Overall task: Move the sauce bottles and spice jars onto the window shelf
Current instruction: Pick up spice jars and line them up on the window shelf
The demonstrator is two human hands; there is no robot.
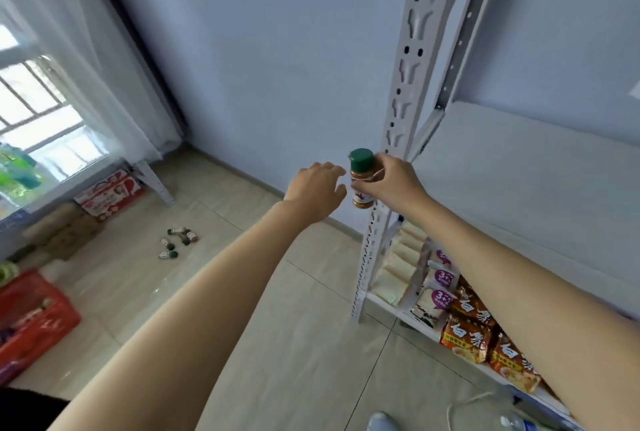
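Tile floor (270, 344) meets a pale wall; several small jars (177, 242), perhaps spice, lie there. Right hand (393, 181) grasps a green-capped spice jar (362, 178) beside the white rack (398, 140); left hand (317, 190) reaches loose-fingered, holding nothing. Noodle packets (471, 326) fill the low shelf.

right hand (391, 181) gripping, left hand (317, 190) spread

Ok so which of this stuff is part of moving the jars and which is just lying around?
Part of the job:
- spice jar, green cap, held in right hand
- left hand, open beside it
- small jars on the floor

Just lying about:
- noodle packets on the rack
- red box
- red crate
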